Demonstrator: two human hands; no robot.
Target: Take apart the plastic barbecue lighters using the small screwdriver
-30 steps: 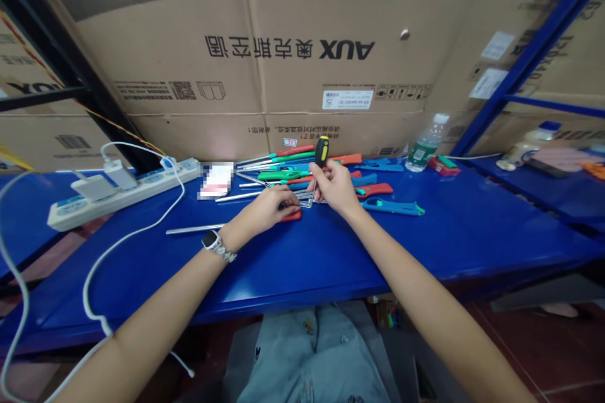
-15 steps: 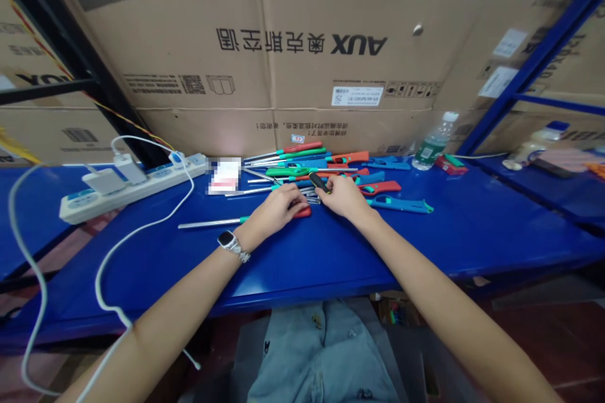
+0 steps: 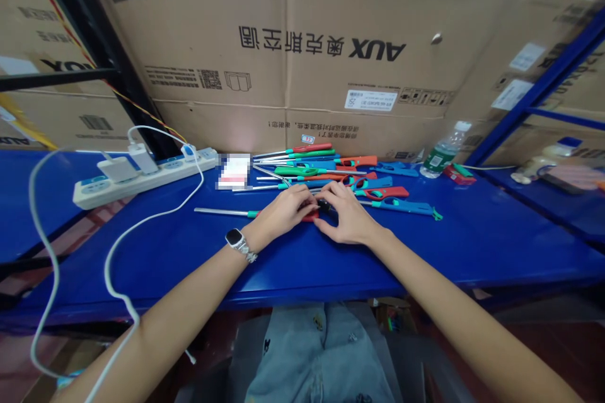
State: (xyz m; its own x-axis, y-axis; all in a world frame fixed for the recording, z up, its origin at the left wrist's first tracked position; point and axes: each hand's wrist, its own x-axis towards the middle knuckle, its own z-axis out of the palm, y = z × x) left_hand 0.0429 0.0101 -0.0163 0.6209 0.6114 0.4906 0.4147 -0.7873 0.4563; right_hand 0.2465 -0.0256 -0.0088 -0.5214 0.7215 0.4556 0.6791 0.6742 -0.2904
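left hand [image 3: 286,206] and right hand [image 3: 348,215] close together at a long lighter with a silver metal tube and red handle [image 3: 229,212], lying on the glossy blue table [image 3: 302,271].
the left grip bunches by the red handle; whether it clamps is unclear. the right grip curves around a black object [image 3: 328,211], its hold likewise unclear. red, green and blue lighters [image 3: 299,171] lie beyond.

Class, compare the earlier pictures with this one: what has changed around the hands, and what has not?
The right hand has come down and back. The screwdriver, upright at first, has tipped down; only what seems its dark handle shows within that hand. No new hold or release is clear. The left hand stays at the red-handled lighter; the water bottle and power strip are unmoved.
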